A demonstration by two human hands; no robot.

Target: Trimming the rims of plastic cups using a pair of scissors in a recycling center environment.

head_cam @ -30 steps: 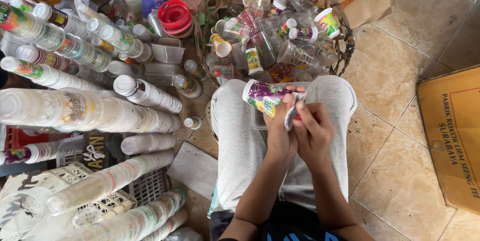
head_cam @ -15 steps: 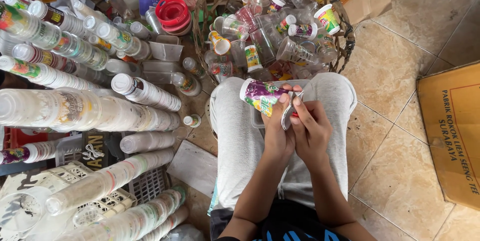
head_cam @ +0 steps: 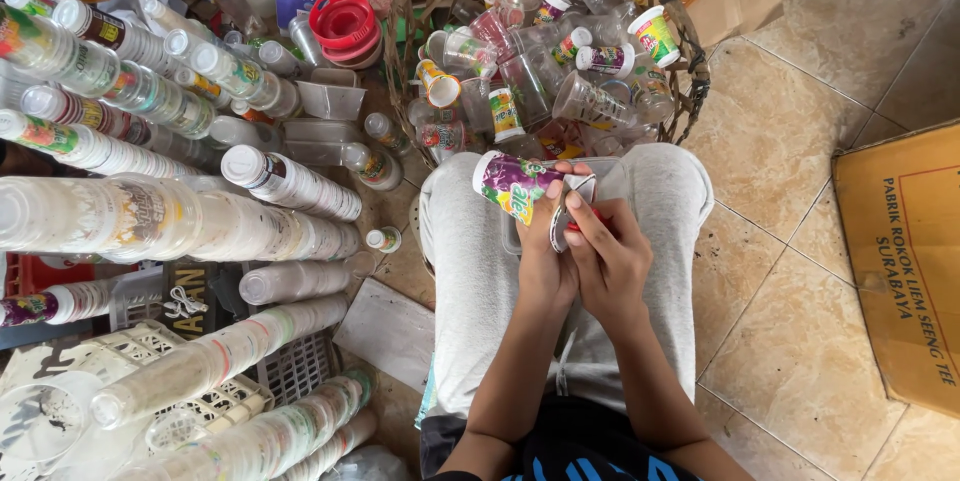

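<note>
I sit on the floor with my knees in grey trousers (head_cam: pixel 470 271) before me. My left hand (head_cam: pixel 545 251) holds a plastic cup with a purple and green printed label (head_cam: pixel 508 184), lying on its side over my lap. My right hand (head_cam: pixel 607 253) is pressed against the cup's mouth, pinching its foil lid (head_cam: pixel 563 226) with something red between the fingers. Both hands touch each other above my knees.
A woven basket (head_cam: pixel 690 91) full of loose used plastic cups stands just beyond my knees. Long stacks of nested cups (head_cam: pixel 180 221) lie on my left over white plastic crates (head_cam: pixel 150 381). A red lid stack (head_cam: pixel 343 21) is behind. A flat cardboard box (head_cam: pixel 900 261) lies on the tiled floor at right.
The hands and cup stay in nearly the same place; my right fingers have shifted slightly on the cup's mouth.
</note>
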